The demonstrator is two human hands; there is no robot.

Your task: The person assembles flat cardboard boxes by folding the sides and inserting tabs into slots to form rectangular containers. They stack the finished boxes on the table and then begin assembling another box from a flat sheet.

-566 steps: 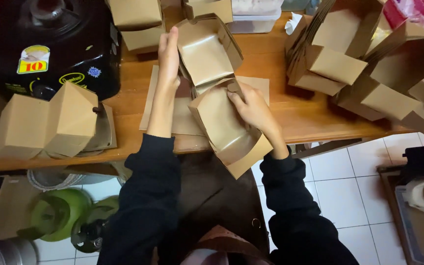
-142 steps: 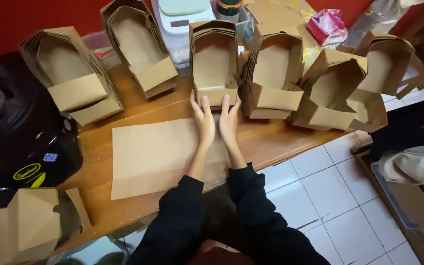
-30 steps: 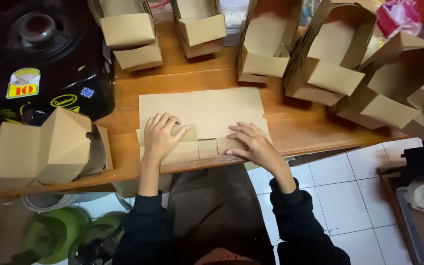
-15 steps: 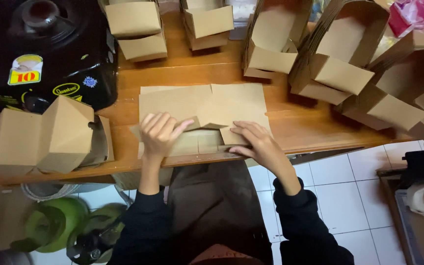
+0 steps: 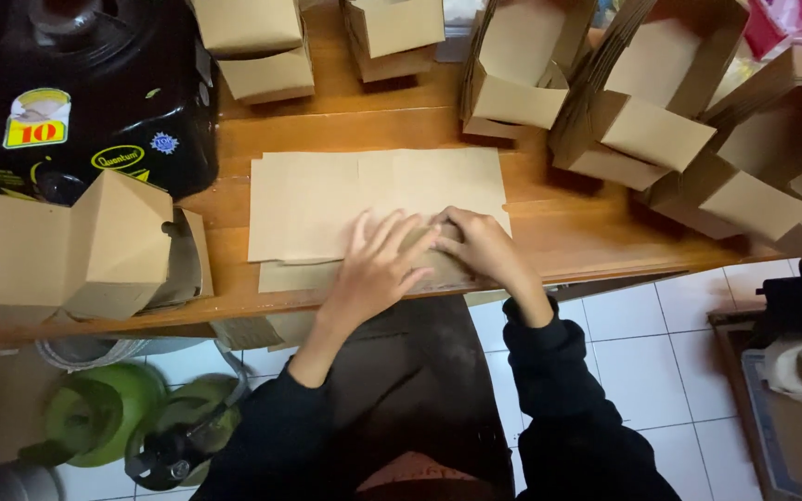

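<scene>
A stack of flat brown cardboard blanks lies on the wooden table near its front edge. My left hand rests with fingers spread on the front part of the top blank. My right hand sits beside it, fingers curled at the blank's front right corner, touching the left fingertips. Both press on the same folded flap; the flap itself is mostly hidden under the hands.
Several folded open cardboard boxes stand in nested rows along the back and right of the table. Closed brown boxes stand at the left. A black appliance fills the back left corner. Green containers sit on the tiled floor below.
Both hands have come together from apart and now meet at the front right of the blank. The raised flap seen half a second ago now lies flatter.
</scene>
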